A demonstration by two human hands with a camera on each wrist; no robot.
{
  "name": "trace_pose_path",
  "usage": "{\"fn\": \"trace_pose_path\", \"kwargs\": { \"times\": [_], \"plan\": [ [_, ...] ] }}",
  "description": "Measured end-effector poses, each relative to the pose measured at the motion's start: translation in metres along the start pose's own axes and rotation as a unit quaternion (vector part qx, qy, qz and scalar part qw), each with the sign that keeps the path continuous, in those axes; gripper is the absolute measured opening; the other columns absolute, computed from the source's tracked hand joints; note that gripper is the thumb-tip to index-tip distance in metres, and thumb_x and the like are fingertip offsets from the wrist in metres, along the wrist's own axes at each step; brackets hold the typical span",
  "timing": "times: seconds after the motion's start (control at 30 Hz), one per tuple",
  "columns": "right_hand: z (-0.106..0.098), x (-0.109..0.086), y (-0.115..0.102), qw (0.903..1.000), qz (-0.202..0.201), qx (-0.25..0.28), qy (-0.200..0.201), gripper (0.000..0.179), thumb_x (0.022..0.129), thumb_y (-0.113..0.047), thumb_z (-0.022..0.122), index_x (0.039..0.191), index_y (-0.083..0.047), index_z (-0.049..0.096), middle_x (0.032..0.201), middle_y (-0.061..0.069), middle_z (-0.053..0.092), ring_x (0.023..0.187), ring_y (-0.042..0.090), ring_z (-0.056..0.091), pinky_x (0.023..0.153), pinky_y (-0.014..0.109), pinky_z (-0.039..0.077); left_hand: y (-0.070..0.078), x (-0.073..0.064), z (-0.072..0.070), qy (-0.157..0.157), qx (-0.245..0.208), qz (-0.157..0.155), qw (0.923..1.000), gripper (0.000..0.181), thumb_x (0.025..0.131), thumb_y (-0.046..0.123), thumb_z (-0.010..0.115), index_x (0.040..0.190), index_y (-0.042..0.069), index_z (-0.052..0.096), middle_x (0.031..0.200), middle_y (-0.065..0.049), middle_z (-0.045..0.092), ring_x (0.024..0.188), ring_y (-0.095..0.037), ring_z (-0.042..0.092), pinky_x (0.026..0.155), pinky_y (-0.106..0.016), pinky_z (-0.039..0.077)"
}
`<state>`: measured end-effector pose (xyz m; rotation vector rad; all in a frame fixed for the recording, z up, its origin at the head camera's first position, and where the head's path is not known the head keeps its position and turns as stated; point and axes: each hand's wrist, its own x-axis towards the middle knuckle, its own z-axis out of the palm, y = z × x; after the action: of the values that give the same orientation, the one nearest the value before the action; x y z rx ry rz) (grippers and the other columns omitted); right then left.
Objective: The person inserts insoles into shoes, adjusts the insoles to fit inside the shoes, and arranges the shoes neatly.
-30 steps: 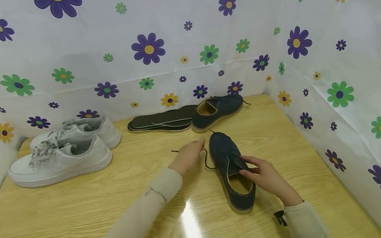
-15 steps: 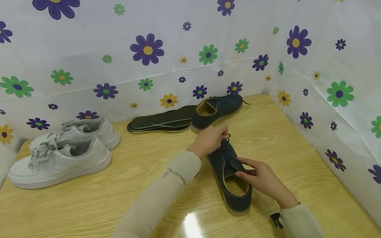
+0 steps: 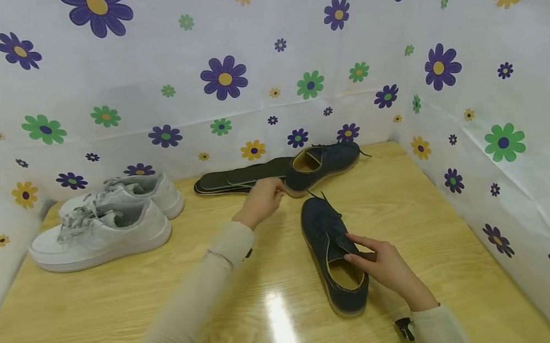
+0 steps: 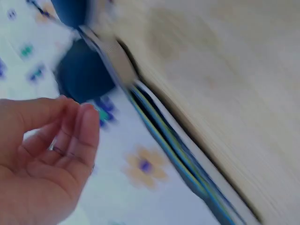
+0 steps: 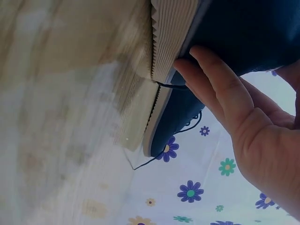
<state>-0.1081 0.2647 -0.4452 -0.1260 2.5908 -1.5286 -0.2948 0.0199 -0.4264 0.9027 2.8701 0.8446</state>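
The left sleeve (image 3: 181, 313) is of light beige cloth and ends in the left cuff (image 3: 234, 241), a wide band of similar colour. Just behind the left cuff, toward the elbow, there are small dark letters (image 3: 206, 255), too small to read; farther behind it, the cloth is wrinkled. A black piece (image 3: 248, 253) shows at the right edge of the left cuff. Well to the right of the left cuff, the right sleeve (image 3: 439, 329) is also beige, with a black, buckle-like clip (image 3: 405, 329) beside its end. The left hand (image 3: 260, 199), just beyond the left cuff, is bare, with slim fingers (image 4: 86, 131).
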Motion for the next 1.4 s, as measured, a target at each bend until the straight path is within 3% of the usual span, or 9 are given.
{"fn": "trace_pose_path", "kwargs": {
  "times": [0.13, 0.23, 0.43, 0.57, 0.73, 1.03, 1.2, 1.4],
  "plan": [
    [0.000, -0.002, -0.001, 0.9999, 0.014, 0.007, 0.005, 0.054, 0.092, -0.022, 0.066, 0.140, -0.004, 0.049, 0.143, 0.029, 0.040, 0.112, 0.037, 0.059, 0.082, 0.039, 0.054, -0.038, -0.001, -0.024, 0.025, -0.011, -0.112, 0.9934, 0.018, 0.097, 0.003, 0.053, 0.107, -0.008, 0.062, 0.104, -0.022, 0.064, 0.095, -0.033, 0.063, 0.083, -0.042, 0.051],
    [0.001, -0.005, -0.001, 0.9996, 0.022, 0.015, 0.006, 0.054, 0.092, -0.021, 0.066, 0.140, -0.005, 0.049, 0.143, 0.029, 0.040, 0.112, 0.036, 0.059, 0.081, 0.039, 0.054, -0.060, 0.002, -0.034, 0.035, -0.007, -0.172, 0.9844, 0.024, 0.098, 0.005, 0.051, 0.115, -0.011, 0.056, 0.113, -0.026, 0.060, 0.102, -0.037, 0.059, 0.086, -0.045, 0.049],
    [0.005, -0.007, 0.002, 0.9991, 0.024, 0.035, 0.005, 0.054, 0.091, -0.019, 0.067, 0.139, -0.003, 0.049, 0.142, 0.030, 0.040, 0.112, 0.036, 0.059, 0.080, 0.036, 0.055, -0.092, 0.006, -0.030, 0.016, 0.028, -0.224, 0.9740, 0.047, 0.099, 0.015, 0.054, 0.135, -0.013, 0.041, 0.130, -0.031, 0.048, 0.118, -0.042, 0.049, 0.096, -0.047, 0.044],
    [0.008, -0.006, 0.003, 0.9992, 0.016, 0.036, 0.009, 0.052, 0.091, -0.019, 0.068, 0.138, -0.003, 0.051, 0.141, 0.031, 0.040, 0.112, 0.038, 0.059, 0.079, 0.034, 0.055, -0.104, 0.009, -0.021, 0.013, 0.066, -0.229, 0.9711, 0.056, 0.099, 0.022, 0.056, 0.140, -0.011, 0.036, 0.131, -0.033, 0.047, 0.119, -0.046, 0.048, 0.096, -0.051, 0.044],
    [0.008, -0.005, 0.003, 0.9992, 0.008, 0.036, 0.014, 0.052, 0.090, -0.017, 0.068, 0.137, -0.001, 0.052, 0.140, 0.032, 0.041, 0.111, 0.039, 0.059, 0.079, 0.033, 0.055, -0.103, 0.014, -0.015, 0.024, 0.100, -0.222, 0.9696, 0.055, 0.098, 0.025, 0.057, 0.140, -0.007, 0.039, 0.133, -0.029, 0.047, 0.121, -0.046, 0.045, 0.096, -0.057, 0.041],
    [0.006, -0.004, 0.004, 0.9994, 0.004, 0.030, 0.020, 0.051, 0.090, -0.016, 0.068, 0.137, -0.001, 0.052, 0.139, 0.033, 0.041, 0.110, 0.039, 0.059, 0.078, 0.032, 0.055, -0.093, 0.017, -0.020, 0.022, 0.085, -0.237, 0.9676, 0.057, 0.094, 0.019, 0.064, 0.138, -0.008, 0.041, 0.134, -0.029, 0.036, 0.124, -0.042, 0.037, 0.098, -0.054, 0.039],
    [0.005, -0.002, 0.004, 0.9994, 0.004, 0.025, 0.025, 0.051, 0.090, -0.016, 0.068, 0.137, -0.002, 0.052, 0.139, 0.032, 0.042, 0.109, 0.038, 0.060, 0.078, 0.032, 0.055, -0.096, 0.016, -0.020, 0.033, 0.057, -0.234, 0.9701, 0.049, 0.090, 0.017, 0.069, 0.124, -0.010, 0.045, 0.125, -0.029, 0.042, 0.116, -0.042, 0.044, 0.095, -0.053, 0.040],
    [0.002, 0.001, 0.004, 0.9994, 0.009, 0.017, 0.027, 0.052, 0.090, -0.017, 0.068, 0.137, -0.003, 0.052, 0.140, 0.032, 0.041, 0.110, 0.039, 0.059, 0.078, 0.032, 0.055, -0.096, 0.007, -0.023, 0.065, -0.047, -0.199, 0.9766, 0.038, 0.092, 0.009, 0.064, 0.121, -0.009, 0.047, 0.111, -0.028, 0.058, 0.096, -0.039, 0.056, 0.085, -0.048, 0.046]
  ]
}}
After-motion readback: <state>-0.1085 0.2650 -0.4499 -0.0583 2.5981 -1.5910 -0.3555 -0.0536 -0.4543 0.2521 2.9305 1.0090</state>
